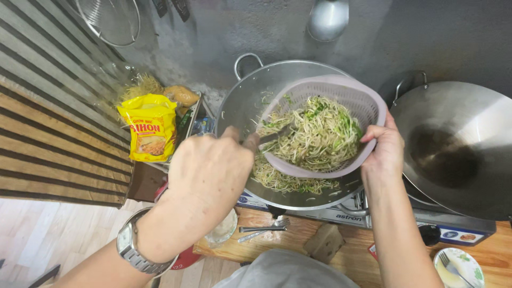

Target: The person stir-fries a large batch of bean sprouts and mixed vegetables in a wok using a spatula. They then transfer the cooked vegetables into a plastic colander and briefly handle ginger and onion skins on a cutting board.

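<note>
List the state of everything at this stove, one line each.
Colander: tilted over the pan, full of sprouts.
Steel pan: partly filled with sprouts.
Wok: dark liquid at the bottom.
Left hand: reaching into the colander.
Right hand: gripping the colander rim.
Yellow packet: upright, looks sealed.

1. A single head-worn camera looks steeply down from above the person's chest.
2. It faces forward toward the grey wall behind the stove (373, 216).
3. It sits close: forearms fill the lower frame, and the bench (298, 240) edge lies just below.
</note>
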